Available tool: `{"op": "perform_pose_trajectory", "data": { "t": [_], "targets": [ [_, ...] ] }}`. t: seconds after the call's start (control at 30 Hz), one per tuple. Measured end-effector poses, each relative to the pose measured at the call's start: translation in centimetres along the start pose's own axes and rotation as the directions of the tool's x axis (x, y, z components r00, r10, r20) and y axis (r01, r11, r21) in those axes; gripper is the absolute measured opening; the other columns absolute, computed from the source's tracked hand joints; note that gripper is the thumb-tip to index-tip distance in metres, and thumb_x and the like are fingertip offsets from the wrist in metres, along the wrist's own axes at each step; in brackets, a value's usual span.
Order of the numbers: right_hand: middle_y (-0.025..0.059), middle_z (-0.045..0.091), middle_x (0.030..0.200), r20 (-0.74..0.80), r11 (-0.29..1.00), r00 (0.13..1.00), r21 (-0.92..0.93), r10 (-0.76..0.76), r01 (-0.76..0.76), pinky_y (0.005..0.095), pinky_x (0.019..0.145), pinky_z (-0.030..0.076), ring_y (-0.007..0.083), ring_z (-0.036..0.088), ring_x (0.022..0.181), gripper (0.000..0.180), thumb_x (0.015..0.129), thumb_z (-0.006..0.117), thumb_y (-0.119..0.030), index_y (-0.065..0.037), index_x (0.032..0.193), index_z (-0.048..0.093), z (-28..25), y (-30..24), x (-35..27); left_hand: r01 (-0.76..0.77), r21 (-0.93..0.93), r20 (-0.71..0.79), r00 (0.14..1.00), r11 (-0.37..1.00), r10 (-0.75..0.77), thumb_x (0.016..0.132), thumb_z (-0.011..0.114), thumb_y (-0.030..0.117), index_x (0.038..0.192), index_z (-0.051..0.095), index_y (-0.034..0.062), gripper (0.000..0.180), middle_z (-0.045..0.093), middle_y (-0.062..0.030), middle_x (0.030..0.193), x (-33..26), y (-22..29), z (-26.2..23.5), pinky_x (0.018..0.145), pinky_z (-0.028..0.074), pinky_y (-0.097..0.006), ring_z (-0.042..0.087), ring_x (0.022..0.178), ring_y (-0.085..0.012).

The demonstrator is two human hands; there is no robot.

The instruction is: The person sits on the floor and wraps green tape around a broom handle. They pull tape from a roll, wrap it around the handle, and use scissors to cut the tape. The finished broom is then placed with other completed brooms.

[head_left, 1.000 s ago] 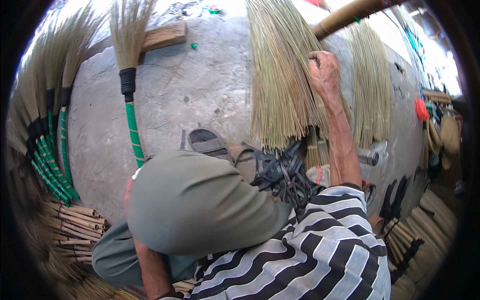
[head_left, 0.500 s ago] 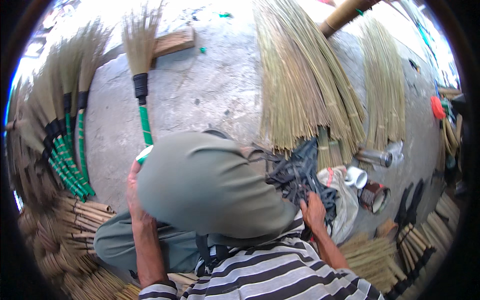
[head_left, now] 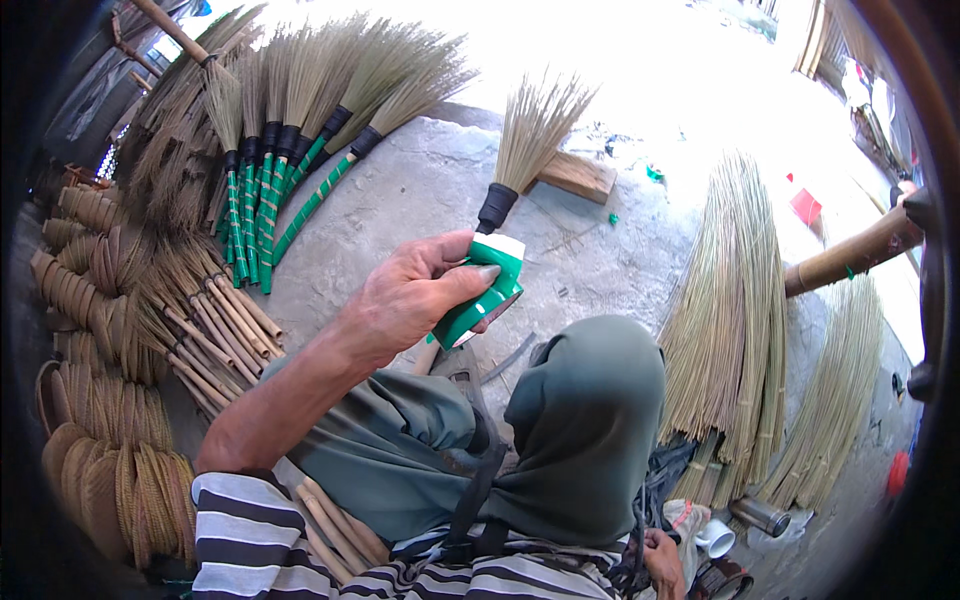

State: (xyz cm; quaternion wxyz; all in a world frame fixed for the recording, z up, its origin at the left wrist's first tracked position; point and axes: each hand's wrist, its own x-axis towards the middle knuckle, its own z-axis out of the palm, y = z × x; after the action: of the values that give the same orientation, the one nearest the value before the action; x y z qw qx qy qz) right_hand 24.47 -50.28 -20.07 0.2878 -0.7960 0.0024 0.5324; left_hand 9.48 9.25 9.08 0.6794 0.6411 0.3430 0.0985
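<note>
My left hand (head_left: 415, 292) is closed on a folded green plastic sheet (head_left: 463, 318) with a white side, thumb pressed on top. Right by these fingers, a small grass broom (head_left: 530, 130) with a black-bound neck (head_left: 496, 207) points away from me; its handle is mostly hidden behind the hand and sheet. My right hand (head_left: 663, 563) is low at the right, its fingers curled beside dark strips (head_left: 655, 485). What it grips, if anything, I cannot make out. My covered knee (head_left: 585, 420) rises between the hands.
Finished brooms (head_left: 268, 185) with green handles lie at the far left, above bare sticks (head_left: 225, 325) and coiled bundles (head_left: 110, 460). Grass bundles (head_left: 725, 340) rest at the right by a bamboo pole (head_left: 850, 258). A wooden block (head_left: 575, 177), metal cylinder (head_left: 760, 515) and white cup (head_left: 714, 538) are also there.
The view has swung left. My left hand now shows whole with the green sheet, previously partly behind my knee. My right hand has shifted from over the dark strips to low beside my body.
</note>
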Motion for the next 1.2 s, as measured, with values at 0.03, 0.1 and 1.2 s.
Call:
{"op": "perform_pose_trajectory", "data": {
  "t": [0.03, 0.1, 1.2],
  "targets": [
    [0.0007, 0.069, 0.090, 0.010, 0.993, 1.000, 0.117, 0.004, -0.006, 0.0275, 0.070, 0.049, 0.0099, 0.063, 0.078, 0.027, 0.090, 0.080, -0.012, -0.001, 0.112, 0.066, -0.5, -0.4, -0.9, -0.014, 0.015, 0.016, 1.000, 1.000, 0.014, 0.112, 0.061, 0.017, 0.130, 0.071, 0.0040, 0.024, 0.072, -0.0001, 0.096, 0.3, 0.4, -0.2, 0.066, 0.053, -0.022, 0.065, 0.077, -0.0041],
    [-0.0023, 0.066, 0.086, -0.041, 0.978, 0.997, 0.194, -0.067, 0.073, 0.0247, 0.068, 0.046, 0.0072, 0.059, 0.075, 0.028, 0.091, 0.080, -0.010, -0.004, 0.112, 0.064, -0.9, -1.9, -1.6, -0.014, 0.052, 0.035, 0.999, 0.999, 0.012, 0.112, 0.061, 0.018, 0.129, 0.071, 0.0037, 0.024, 0.072, -0.0007, 0.095, 1.0, 1.0, -0.5, 0.066, 0.053, -0.022, 0.066, 0.077, -0.0044],
    [0.0122, 0.059, 0.110, 0.193, 0.473, 0.518, -0.235, -0.833, 0.849, 0.0379, 0.092, 0.052, 0.0216, 0.060, 0.098, 0.073, 0.079, 0.092, -0.036, -0.001, 0.134, 0.059, 3.6, -41.7, -4.1, -0.111, 0.150, 0.328, 0.943, 0.983, 0.056, 0.110, 0.062, 0.024, 0.116, 0.075, 0.0053, 0.023, 0.068, 0.0029, 0.085, 2.7, 2.4, 2.2, 0.065, 0.050, -0.026, 0.059, 0.072, -0.0041]
  ]
}}
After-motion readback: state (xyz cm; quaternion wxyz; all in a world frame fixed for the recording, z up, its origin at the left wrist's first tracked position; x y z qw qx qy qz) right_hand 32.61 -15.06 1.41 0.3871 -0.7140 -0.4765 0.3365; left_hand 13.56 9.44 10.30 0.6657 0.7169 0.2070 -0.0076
